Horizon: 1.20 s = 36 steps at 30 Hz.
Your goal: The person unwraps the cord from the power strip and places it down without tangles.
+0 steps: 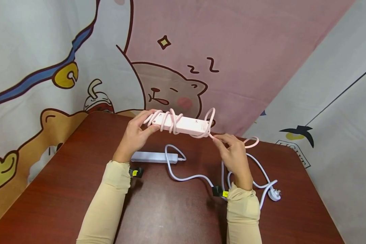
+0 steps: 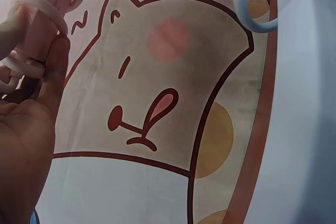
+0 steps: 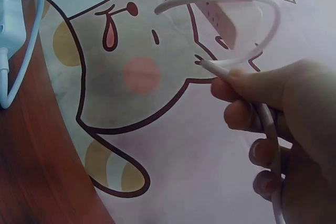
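Note:
A pale pink power strip (image 1: 187, 125) is held up above the table, with its pink cord (image 1: 173, 123) looped several times around the left part. My left hand (image 1: 137, 134) grips the strip's left end between thumb and fingers; the left wrist view shows the same grip on the strip (image 2: 50, 3). With thumb and fingertips, my right hand (image 1: 233, 152) pinches the cord near the strip's right end. In the right wrist view the cord (image 3: 270, 129) runs across the fingers, and a loose loop hangs by the strip (image 3: 220, 14). Behind the right hand, more pink cord (image 1: 252, 141) sticks out.
A white power strip (image 1: 154, 157) lies on the dark red-brown table (image 1: 167, 210) below the left hand. Its white cord (image 1: 190, 177) curves rightward beneath the right wrist to a plug (image 1: 274, 194). A printed cartoon cloth (image 1: 247, 51) stands behind the table.

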### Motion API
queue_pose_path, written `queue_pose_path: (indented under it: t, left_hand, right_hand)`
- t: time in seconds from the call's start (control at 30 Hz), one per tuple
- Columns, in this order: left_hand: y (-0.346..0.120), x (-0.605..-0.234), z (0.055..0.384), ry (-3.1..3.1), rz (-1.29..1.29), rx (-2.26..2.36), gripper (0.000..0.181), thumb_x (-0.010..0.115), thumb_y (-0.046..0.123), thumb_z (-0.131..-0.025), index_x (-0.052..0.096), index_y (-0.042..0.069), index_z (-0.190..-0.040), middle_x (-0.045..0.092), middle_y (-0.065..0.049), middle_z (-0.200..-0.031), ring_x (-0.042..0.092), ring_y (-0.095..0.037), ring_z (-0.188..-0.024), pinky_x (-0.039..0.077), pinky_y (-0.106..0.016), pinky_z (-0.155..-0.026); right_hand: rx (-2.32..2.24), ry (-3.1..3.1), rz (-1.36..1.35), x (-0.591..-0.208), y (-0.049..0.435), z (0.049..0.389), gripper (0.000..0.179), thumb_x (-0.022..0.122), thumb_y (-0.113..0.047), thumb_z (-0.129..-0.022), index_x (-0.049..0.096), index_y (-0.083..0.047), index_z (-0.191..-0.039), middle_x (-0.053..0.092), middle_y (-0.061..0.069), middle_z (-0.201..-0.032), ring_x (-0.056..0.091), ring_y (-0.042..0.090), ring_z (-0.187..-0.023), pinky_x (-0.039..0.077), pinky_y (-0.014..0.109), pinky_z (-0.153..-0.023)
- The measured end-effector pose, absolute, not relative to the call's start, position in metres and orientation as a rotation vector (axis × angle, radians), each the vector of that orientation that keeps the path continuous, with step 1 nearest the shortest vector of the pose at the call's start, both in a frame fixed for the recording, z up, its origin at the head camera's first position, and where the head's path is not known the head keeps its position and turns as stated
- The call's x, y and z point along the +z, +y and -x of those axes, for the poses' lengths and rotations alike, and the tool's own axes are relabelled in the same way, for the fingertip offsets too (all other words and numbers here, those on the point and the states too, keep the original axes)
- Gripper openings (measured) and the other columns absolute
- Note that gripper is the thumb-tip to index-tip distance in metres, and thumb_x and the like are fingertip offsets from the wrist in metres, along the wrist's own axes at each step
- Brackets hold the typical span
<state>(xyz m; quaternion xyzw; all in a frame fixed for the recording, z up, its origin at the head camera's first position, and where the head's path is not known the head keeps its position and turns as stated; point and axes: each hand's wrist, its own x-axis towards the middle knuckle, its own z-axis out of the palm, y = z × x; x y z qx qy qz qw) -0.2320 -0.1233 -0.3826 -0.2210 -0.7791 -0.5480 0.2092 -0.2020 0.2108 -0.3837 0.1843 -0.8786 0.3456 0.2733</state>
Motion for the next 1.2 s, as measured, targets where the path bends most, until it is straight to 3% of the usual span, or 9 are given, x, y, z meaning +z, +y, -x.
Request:
queue_pose_path:
  t: [0.17, 0.47, 0.57, 0.73, 0.9, 1.2]
  left_hand:
    - [-0.123, -0.382, 0.231, -2.179, 0.63, -1.528, 0.05, 0.076, 0.009, -0.09, 0.062, 0.006, -0.138, 0.065, -0.012, -0.132, 0.058, -0.017, -0.118, 0.041, -0.013, -0.101]
    - [-0.124, -0.383, 0.232, -2.188, 0.647, -1.524, 0.05, 0.076, 0.008, -0.09, 0.062, 0.006, -0.138, 0.066, -0.012, -0.132, 0.058, -0.018, -0.119, 0.04, -0.014, -0.101]
    - [-0.125, -0.384, 0.233, -2.195, 0.633, -1.514, 0.05, 0.077, 0.01, -0.09, 0.063, 0.007, -0.138, 0.066, -0.012, -0.132, 0.058, -0.019, -0.119, 0.04, -0.014, -0.101]
    - [-0.126, -0.384, 0.234, -2.193, 0.621, -1.508, 0.049, 0.076, 0.012, -0.091, 0.063, 0.008, -0.137, 0.066, -0.011, -0.132, 0.058, -0.018, -0.118, 0.041, -0.015, -0.1]
    - [-0.13, -0.384, 0.234, -2.167, 0.612, -1.504, 0.048, 0.076, 0.012, -0.091, 0.063, 0.011, -0.138, 0.066, -0.009, -0.132, 0.058, -0.016, -0.117, 0.042, -0.017, -0.1]
    - [-0.135, -0.382, 0.234, -2.145, 0.575, -1.512, 0.047, 0.076, 0.013, -0.091, 0.063, 0.011, -0.137, 0.066, -0.009, -0.132, 0.057, -0.012, -0.119, 0.042, -0.017, -0.102]
  right_hand:
    - [0.927, -2.281, -0.408, -0.383, 0.212, 0.203, 0.009, 0.076, -0.007, -0.089, 0.08, -0.004, -0.097, 0.078, 0.011, -0.085, 0.066, 0.028, -0.077, 0.04, 0.03, -0.07]
    - [0.933, -2.204, -0.346, -0.378, 0.215, 0.202, 0.01, 0.076, -0.005, -0.088, 0.081, -0.004, -0.097, 0.077, 0.015, -0.082, 0.063, 0.03, -0.073, 0.037, 0.031, -0.069]
    - [0.95, -2.179, -0.332, -0.376, 0.216, 0.2, 0.01, 0.075, -0.003, -0.088, 0.08, -0.003, -0.097, 0.076, 0.016, -0.082, 0.06, 0.025, -0.072, 0.037, 0.031, -0.069]
    - [0.99, -2.137, -0.291, -0.372, 0.216, 0.196, 0.012, 0.074, -0.002, -0.089, 0.08, -0.003, -0.099, 0.076, 0.016, -0.082, 0.054, 0.006, -0.073, 0.036, 0.027, -0.07]
    - [1.135, -2.101, -0.239, -0.367, 0.219, 0.192, 0.014, 0.072, -0.004, -0.093, 0.079, -0.001, -0.104, 0.075, 0.019, -0.085, 0.058, -0.008, -0.075, 0.043, 0.01, -0.07]
    - [1.221, -2.139, -0.11, -0.368, 0.234, 0.191, 0.016, 0.07, -0.007, -0.096, 0.076, -0.002, -0.109, 0.073, 0.018, -0.085, 0.064, -0.008, -0.07, 0.046, 0.008, -0.063]
